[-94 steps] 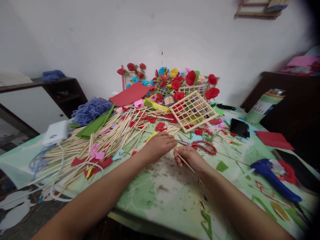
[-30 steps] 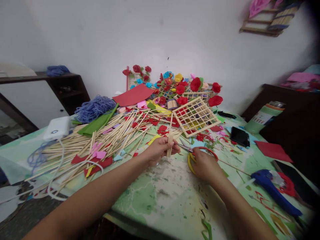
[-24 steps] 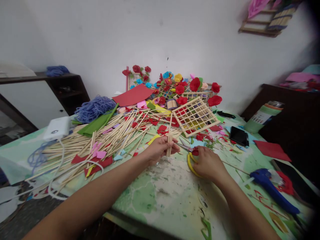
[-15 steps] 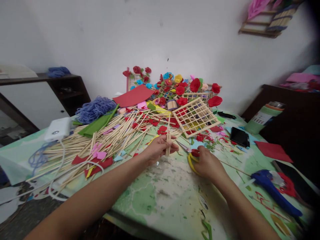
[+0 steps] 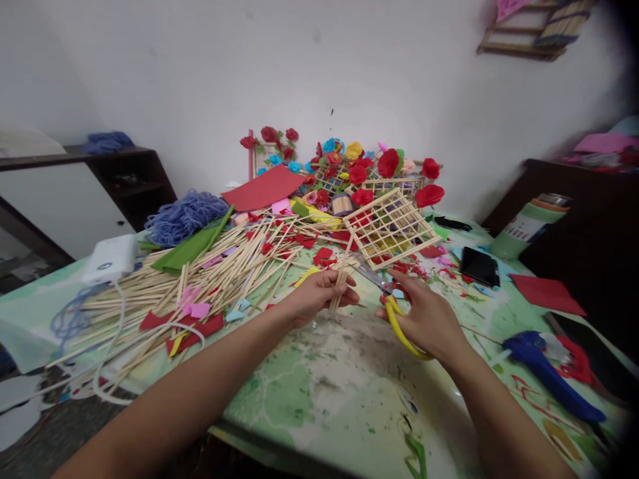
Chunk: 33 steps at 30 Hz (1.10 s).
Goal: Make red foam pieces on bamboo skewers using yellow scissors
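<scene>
Several thin wooden sticks point(image 5: 341, 279) stand nearly upright between the thumb and fingers of my left hand point(image 5: 319, 296), over the middle of the table. To its right, my right hand point(image 5: 424, 316) grips scissors point(image 5: 397, 324) with yellow and red handles. The scissor blades point up and left toward the sticks, close to their upper part; whether they touch is unclear. Behind both hands, a wooden lattice point(image 5: 392, 227) leans on a pile of paper flowers point(image 5: 358, 174).
A large heap of sticks point(image 5: 239, 266) lies left, with blue yarn point(image 5: 187, 216) behind it and a white device point(image 5: 110, 259) beside it. On the right are a phone point(image 5: 479, 266), a bottle point(image 5: 530, 226) and a blue glue gun point(image 5: 554, 379). Paper scraps lie around.
The scissors are now lifted and turned in my right hand, with their blades near the sticks. The sticks in my left hand tilt slightly more to the right.
</scene>
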Motion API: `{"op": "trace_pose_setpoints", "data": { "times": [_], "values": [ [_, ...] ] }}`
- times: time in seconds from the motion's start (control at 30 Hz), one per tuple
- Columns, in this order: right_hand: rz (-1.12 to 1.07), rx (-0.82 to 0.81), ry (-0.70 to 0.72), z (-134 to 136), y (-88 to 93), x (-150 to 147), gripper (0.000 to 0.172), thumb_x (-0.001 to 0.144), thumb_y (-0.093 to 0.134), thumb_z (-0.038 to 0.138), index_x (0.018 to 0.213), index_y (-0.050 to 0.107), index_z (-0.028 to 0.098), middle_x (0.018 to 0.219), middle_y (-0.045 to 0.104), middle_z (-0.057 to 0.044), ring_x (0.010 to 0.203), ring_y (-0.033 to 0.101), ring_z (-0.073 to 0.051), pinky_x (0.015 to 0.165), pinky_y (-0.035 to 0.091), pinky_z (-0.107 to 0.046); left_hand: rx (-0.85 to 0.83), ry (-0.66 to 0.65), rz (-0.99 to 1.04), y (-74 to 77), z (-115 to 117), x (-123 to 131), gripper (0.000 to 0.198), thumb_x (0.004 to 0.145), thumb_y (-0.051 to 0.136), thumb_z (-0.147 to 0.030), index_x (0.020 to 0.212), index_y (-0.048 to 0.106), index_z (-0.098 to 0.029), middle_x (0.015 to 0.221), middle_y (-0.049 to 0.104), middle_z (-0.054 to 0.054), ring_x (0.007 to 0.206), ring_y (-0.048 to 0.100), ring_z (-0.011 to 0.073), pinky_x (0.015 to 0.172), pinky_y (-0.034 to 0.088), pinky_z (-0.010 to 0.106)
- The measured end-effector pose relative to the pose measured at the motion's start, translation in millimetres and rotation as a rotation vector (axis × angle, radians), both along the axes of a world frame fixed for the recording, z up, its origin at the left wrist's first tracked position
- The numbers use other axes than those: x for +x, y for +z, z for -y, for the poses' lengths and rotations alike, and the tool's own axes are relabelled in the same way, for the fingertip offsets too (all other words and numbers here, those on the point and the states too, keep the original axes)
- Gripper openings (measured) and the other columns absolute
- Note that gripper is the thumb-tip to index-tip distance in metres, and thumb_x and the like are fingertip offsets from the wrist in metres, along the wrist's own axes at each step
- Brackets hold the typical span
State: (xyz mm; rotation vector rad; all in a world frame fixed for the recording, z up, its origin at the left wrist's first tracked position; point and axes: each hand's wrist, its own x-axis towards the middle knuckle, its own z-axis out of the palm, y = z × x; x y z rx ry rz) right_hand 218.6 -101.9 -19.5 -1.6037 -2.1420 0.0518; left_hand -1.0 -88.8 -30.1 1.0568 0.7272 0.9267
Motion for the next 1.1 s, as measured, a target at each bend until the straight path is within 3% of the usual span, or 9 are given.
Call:
{"op": "trace_pose_setpoints", "data": {
  "times": [0.17, 0.37, 0.6, 0.8, 1.1],
  "values": [
    [0.037, -0.125, 0.128, 0.3, -0.1, -1.1, 0.069, 0.067, 0.061, 0.037, 0.131, 0.039, 0.024, 0.105, 0.057, -0.009, 0.091, 0.056, -0.024, 0.077, 0.041, -0.033, 0.029, -0.079, -0.037, -1.7, 1.1, 1.2, 0.024, 0.068, 0.068, -0.030, 0.082, 0.060, -0.012, 0.076, 0.067, 0.008, 0.073, 0.062, 0.0147, 0.077, 0.044, 0.029],
    [0.021, -0.150, 0.188, 1.6, -1.6, -2.1, 0.071, 0.067, 0.062, 0.034, 0.133, 0.037, 0.024, 0.110, 0.057, -0.009, 0.094, 0.055, -0.024, 0.079, 0.040, -0.033, 0.117, -0.141, -0.096, -6.9, -1.1, 1.1, 0.024, 0.070, 0.065, -0.029, 0.087, 0.062, -0.012, 0.076, 0.065, 0.008, 0.073, 0.060, 0.0147, 0.075, 0.044, 0.028],
    [0.003, -0.170, 0.198, 4.2, -0.5, -2.7, 0.069, 0.068, 0.060, 0.033, 0.132, 0.037, 0.025, 0.114, 0.056, -0.009, 0.097, 0.054, -0.025, 0.081, 0.039, -0.034, 0.166, -0.141, -0.148, -5.3, -0.8, 0.6, 0.026, 0.071, 0.064, -0.031, 0.088, 0.061, -0.013, 0.076, 0.065, 0.007, 0.075, 0.060, 0.0156, 0.073, 0.044, 0.027],
    [0.029, -0.152, 0.163, 3.6, 2.5, -0.7, 0.073, 0.067, 0.062, 0.036, 0.134, 0.035, 0.023, 0.097, 0.058, -0.007, 0.084, 0.057, -0.021, 0.073, 0.040, -0.031, 0.150, -0.131, -0.156, -5.7, -0.4, 1.0, 0.024, 0.071, 0.064, -0.032, 0.084, 0.061, -0.012, 0.075, 0.066, 0.008, 0.073, 0.060, 0.0150, 0.074, 0.044, 0.028],
    [0.059, -0.129, 0.183, 3.7, 1.3, -1.9, 0.072, 0.068, 0.062, 0.037, 0.133, 0.036, 0.024, 0.098, 0.057, -0.007, 0.085, 0.056, -0.022, 0.073, 0.040, -0.030, 0.176, -0.153, -0.167, -6.0, -0.3, 0.7, 0.025, 0.072, 0.063, -0.032, 0.088, 0.061, -0.013, 0.076, 0.065, 0.007, 0.074, 0.060, 0.0152, 0.074, 0.044, 0.027]
  ]
}}
